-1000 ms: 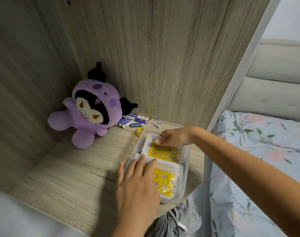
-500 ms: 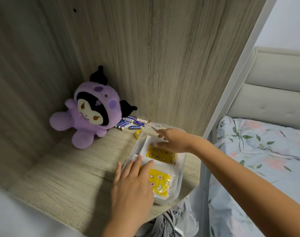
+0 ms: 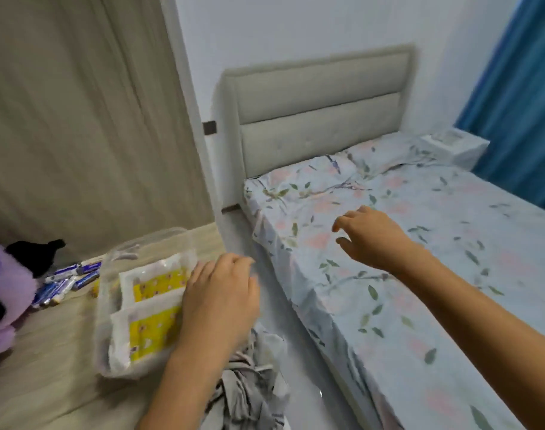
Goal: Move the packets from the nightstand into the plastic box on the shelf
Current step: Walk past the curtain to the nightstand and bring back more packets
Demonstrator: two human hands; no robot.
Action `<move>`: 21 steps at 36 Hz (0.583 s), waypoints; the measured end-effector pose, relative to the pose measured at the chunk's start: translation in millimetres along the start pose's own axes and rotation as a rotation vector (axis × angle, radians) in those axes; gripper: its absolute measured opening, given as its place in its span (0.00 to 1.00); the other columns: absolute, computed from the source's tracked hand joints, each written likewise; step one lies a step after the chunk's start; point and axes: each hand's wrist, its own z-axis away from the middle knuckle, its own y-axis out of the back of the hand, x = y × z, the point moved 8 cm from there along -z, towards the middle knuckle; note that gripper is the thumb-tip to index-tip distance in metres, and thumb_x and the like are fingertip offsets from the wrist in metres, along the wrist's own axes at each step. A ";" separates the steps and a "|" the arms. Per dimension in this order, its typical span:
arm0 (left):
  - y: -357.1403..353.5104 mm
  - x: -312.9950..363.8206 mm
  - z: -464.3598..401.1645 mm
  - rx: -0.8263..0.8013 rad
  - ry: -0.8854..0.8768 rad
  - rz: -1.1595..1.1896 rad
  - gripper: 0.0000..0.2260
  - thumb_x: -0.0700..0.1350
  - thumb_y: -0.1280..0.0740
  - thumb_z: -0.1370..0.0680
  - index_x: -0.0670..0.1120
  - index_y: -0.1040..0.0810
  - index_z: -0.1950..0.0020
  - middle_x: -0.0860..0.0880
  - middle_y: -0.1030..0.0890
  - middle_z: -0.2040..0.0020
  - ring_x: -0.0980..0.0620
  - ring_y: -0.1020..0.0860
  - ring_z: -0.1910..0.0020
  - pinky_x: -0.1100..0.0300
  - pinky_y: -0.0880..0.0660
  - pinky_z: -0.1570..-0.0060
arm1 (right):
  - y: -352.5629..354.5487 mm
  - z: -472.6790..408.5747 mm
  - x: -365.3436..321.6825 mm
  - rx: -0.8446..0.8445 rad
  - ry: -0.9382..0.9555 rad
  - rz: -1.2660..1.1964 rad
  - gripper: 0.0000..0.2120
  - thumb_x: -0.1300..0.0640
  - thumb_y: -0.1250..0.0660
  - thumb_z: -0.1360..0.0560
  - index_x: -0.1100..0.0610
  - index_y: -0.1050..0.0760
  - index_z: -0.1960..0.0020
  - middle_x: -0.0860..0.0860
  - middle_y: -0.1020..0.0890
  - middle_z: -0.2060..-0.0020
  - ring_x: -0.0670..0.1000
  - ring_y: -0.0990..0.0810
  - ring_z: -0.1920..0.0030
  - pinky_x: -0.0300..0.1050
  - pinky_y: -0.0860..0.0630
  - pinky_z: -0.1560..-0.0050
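Observation:
A clear plastic box (image 3: 105,311) sits on the wooden shelf (image 3: 47,352) at the lower left. Two yellow-and-white packets lie inside it, one at the back (image 3: 158,282) and one at the front (image 3: 150,333). My left hand (image 3: 220,296) hovers at the box's right side with fingers loosely curled, holding nothing. Over the bed, my right hand (image 3: 370,237) is in the air with its fingers spread and empty. The white nightstand (image 3: 454,145) stands beyond the bed's far corner; something pale lies on top, too blurred to name.
A purple plush toy (image 3: 4,293) and several blue batteries (image 3: 66,279) lie left of the box. The bed with a floral sheet (image 3: 420,243) fills the right. Grey cloth (image 3: 249,386) hangs below the shelf edge. A blue curtain (image 3: 519,97) hangs far right.
The view has swung right from the shelf toward the bed. My right hand left the box and moved out over the bed. My left hand shifted to the box's right side.

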 end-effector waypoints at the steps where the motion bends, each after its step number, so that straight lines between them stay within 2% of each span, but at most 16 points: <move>1: -13.3 22.4 -2.1 -0.077 -0.082 0.004 0.16 0.49 0.45 0.21 0.52 0.25 0.37 0.54 0.23 0.40 0.49 0.24 0.42 0.55 0.30 0.41 | -7.4 20.0 20.2 -0.023 -0.068 0.005 0.16 0.50 0.42 0.20 0.51 0.29 0.34 0.50 0.24 0.37 0.56 0.29 0.37 0.49 0.28 0.43; 2: -26.6 45.5 -2.9 -0.140 -0.168 0.010 0.16 0.50 0.46 0.19 0.53 0.30 0.33 0.54 0.26 0.36 0.50 0.27 0.38 0.55 0.32 0.39 | -14.2 41.4 39.5 -0.048 -0.135 0.004 0.16 0.50 0.43 0.20 0.51 0.29 0.34 0.49 0.24 0.37 0.55 0.30 0.36 0.49 0.28 0.45; 4: -50.7 94.0 -1.1 -0.244 -0.326 -0.004 0.16 0.50 0.48 0.18 0.52 0.32 0.31 0.52 0.26 0.35 0.48 0.27 0.38 0.54 0.31 0.41 | -25.5 89.4 74.8 -0.099 -0.264 -0.018 0.16 0.49 0.42 0.20 0.49 0.30 0.34 0.49 0.24 0.37 0.55 0.30 0.36 0.49 0.28 0.46; 6: -75.1 141.8 2.3 -0.334 -0.461 -0.069 0.15 0.50 0.49 0.18 0.49 0.30 0.34 0.48 0.23 0.40 0.46 0.24 0.43 0.52 0.28 0.48 | -34.3 140.0 106.5 -0.129 -0.389 -0.050 0.16 0.48 0.42 0.20 0.48 0.31 0.33 0.49 0.23 0.38 0.55 0.30 0.36 0.49 0.28 0.48; 9: -102.3 213.1 13.3 -0.400 -0.654 -0.135 0.15 0.50 0.48 0.18 0.48 0.27 0.37 0.47 0.21 0.45 0.45 0.23 0.49 0.54 0.30 0.57 | -45.1 218.6 148.4 -0.152 -0.575 -0.086 0.16 0.49 0.42 0.20 0.46 0.32 0.33 0.50 0.23 0.40 0.54 0.30 0.37 0.48 0.28 0.52; 11: -109.4 259.8 23.7 -0.417 -0.747 -0.150 0.16 0.51 0.48 0.18 0.47 0.27 0.37 0.47 0.21 0.44 0.45 0.23 0.48 0.54 0.29 0.56 | -50.1 271.4 170.7 -0.160 -0.686 -0.093 0.16 0.49 0.42 0.20 0.46 0.31 0.33 0.50 0.22 0.40 0.54 0.29 0.38 0.47 0.29 0.53; 15: -117.7 354.0 59.7 -0.482 -0.915 -0.145 0.17 0.52 0.48 0.18 0.49 0.27 0.35 0.47 0.22 0.41 0.45 0.23 0.46 0.55 0.28 0.54 | -58.6 378.3 205.9 -0.213 -0.872 -0.073 0.17 0.48 0.40 0.21 0.46 0.31 0.33 0.51 0.22 0.42 0.56 0.26 0.40 0.49 0.28 0.49; 18: -124.5 419.1 99.2 -0.548 -1.013 -0.127 0.18 0.53 0.48 0.18 0.52 0.32 0.30 0.49 0.24 0.37 0.47 0.23 0.44 0.55 0.26 0.51 | -65.1 456.9 226.7 -0.212 -1.012 -0.111 0.18 0.47 0.41 0.21 0.46 0.32 0.31 0.51 0.22 0.40 0.56 0.27 0.38 0.51 0.28 0.46; 21: -128.3 487.9 153.5 -0.486 -1.150 -0.106 0.20 0.54 0.49 0.18 0.52 0.39 0.26 0.48 0.24 0.37 0.45 0.24 0.42 0.52 0.26 0.51 | -76.5 535.2 245.0 -0.212 -1.136 -0.144 0.19 0.47 0.41 0.21 0.45 0.33 0.31 0.51 0.23 0.38 0.56 0.26 0.38 0.51 0.28 0.43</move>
